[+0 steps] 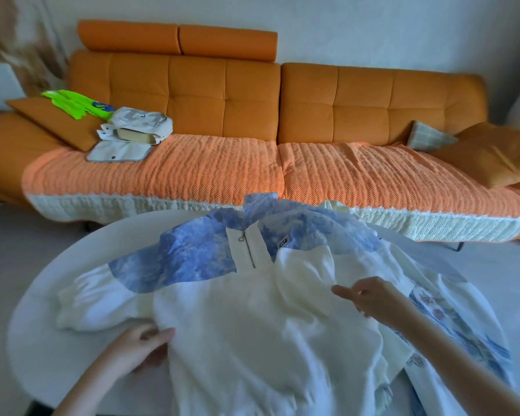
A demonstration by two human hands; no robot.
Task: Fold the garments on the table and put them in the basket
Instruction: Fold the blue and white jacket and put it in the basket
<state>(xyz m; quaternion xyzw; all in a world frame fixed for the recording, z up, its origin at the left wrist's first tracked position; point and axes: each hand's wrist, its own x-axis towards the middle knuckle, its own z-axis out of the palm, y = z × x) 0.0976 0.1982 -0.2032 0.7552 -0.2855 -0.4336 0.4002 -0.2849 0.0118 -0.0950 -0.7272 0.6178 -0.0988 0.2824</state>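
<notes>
A white fleece pullover [237,331] with blue tie-dye shoulders and a short zip collar lies spread front-up on the round white table [42,295]. My left hand [141,345] grips the pullover's left side edge just below the sleeve. My right hand [367,297] pinches a fold of the white fabric on the right side of the chest. A second garment [451,319] with a blue and white print lies partly under the pullover at the right. No basket is in view.
An orange sofa [252,94] with a knitted orange cover stands right behind the table. On its left seat lie a white bag or pouch [132,130] and a neon green item [72,105]. Cushions sit at both ends.
</notes>
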